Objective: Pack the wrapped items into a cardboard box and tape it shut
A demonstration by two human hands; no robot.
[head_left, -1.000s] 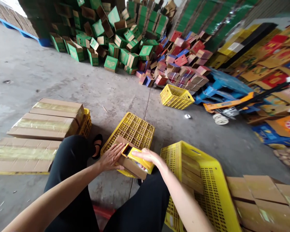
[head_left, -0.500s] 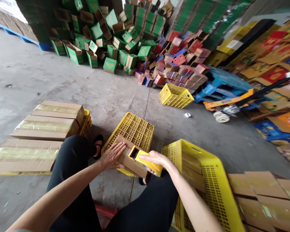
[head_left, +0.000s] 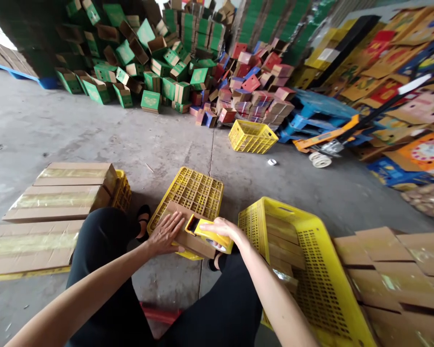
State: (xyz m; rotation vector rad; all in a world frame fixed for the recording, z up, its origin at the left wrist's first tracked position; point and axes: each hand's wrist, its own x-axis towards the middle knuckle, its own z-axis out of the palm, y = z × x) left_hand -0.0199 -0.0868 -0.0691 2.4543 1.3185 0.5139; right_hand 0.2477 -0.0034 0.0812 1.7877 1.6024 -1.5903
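A brown cardboard box (head_left: 193,239) lies across the upturned yellow crate (head_left: 198,193) in front of my knees. My left hand (head_left: 167,232) rests flat on the box's left part, its fingers stretched out. Closed around a yellow tape dispenser (head_left: 202,230), my right hand (head_left: 222,230) holds the tool over the right part of the box. The dispenser's dark front end points left toward my left hand. A roll shows partly beneath my right fingers; whether its tape touches the box I cannot tell.
Taped cartons (head_left: 54,202) lie on a crate at my left. A yellow crate (head_left: 311,226) at my right holds flat cardboard, with more cartons (head_left: 401,260) beyond. Ahead are another crate (head_left: 251,137), a pallet jack (head_left: 329,140) and piled green boxes (head_left: 152,99).
The view has shifted slightly, with the background sliding left. My left hand still lies on the box, and the tape dispenser stays in my right hand over it.
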